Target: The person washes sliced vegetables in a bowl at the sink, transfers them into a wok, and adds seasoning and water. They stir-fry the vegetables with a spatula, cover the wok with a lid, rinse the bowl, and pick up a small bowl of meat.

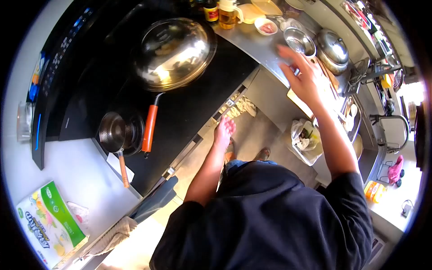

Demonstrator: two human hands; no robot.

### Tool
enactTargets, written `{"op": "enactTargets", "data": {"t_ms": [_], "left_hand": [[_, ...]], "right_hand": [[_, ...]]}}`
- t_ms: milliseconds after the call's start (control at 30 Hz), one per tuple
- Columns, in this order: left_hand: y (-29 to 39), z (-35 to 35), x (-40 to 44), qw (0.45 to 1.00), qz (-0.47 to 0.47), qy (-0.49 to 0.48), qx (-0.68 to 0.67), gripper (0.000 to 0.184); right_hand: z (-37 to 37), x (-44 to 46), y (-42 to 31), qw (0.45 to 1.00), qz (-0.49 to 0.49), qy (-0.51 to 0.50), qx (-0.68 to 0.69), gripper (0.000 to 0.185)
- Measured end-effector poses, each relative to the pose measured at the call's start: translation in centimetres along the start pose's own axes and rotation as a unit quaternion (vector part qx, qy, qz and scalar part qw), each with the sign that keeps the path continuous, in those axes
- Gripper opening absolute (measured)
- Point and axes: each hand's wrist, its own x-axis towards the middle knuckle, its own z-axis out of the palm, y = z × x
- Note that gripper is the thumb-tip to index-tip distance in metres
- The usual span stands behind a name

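Observation:
My left hand (pixel 224 131) hangs beside the front edge of the black stove (pixel 198 108), fingers loosely curled and holding nothing that I can see. Over the steel counter, my right hand (pixel 307 77) reaches out with its fingers apart. Nothing shows in its grasp. Just beyond those fingers stands a steel bowl (pixel 299 41). A small white bowl (pixel 266 26) with pinkish food sits farther left. On the stove rests a large pan with a domed steel lid (pixel 175 51) and an orange handle (pixel 150 128). Its contents are hidden.
A small saucepan (pixel 113 132) stands left of the orange handle. An oil jug (pixel 228 14) and a second domed steel lid (pixel 333 48) are at the back. Below the counter, a lined bin (pixel 306 144) holds scraps. The sink tap (pixel 396 132) is to the right.

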Motion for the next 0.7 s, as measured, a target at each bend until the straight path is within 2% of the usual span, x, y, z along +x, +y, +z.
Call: {"op": "enactTargets", "data": {"t_ms": [33,100,167,300,433,600,700], "left_hand": [[0.3,1.7,0.7,1.0,0.006,0.003,-0.014,0.056],[0.7,4.7,1.6,0.999,0.021,0.013,-0.034,0.058],[0.4,6.1,3.1,0.997,0.032,0.042,-0.062,0.058],[-0.2,7.0,4.4,0.993,0.056,0.093,-0.045,0.058],[-0.6,7.5,4.5,0.988,0.092,0.116,-0.05,0.056],[-1.0,8.3,4.8,0.978,0.124,0.148,-0.084,0.044],[-1.5,8.5,5.2,0.973,0.156,0.144,-0.085,0.045]], "right_hand": [[-1.6,-3.2,2.3,0.997,0.07,-0.009,0.002,0.037],[-3.2,-10.4,8.2,0.991,0.116,0.054,0.031,0.035],[-6.3,-16.4,9.7,0.975,0.211,0.06,0.022,0.034],[-8.7,-26.9,12.8,0.933,0.326,0.115,0.104,0.029],[-7.1,-33.5,15.1,0.885,0.389,0.146,0.212,0.028],[-5.1,-39.0,18.2,0.823,0.463,0.176,0.277,0.028],[-5.3,-41.0,19.6,0.808,0.488,0.178,0.278,0.029]]}}
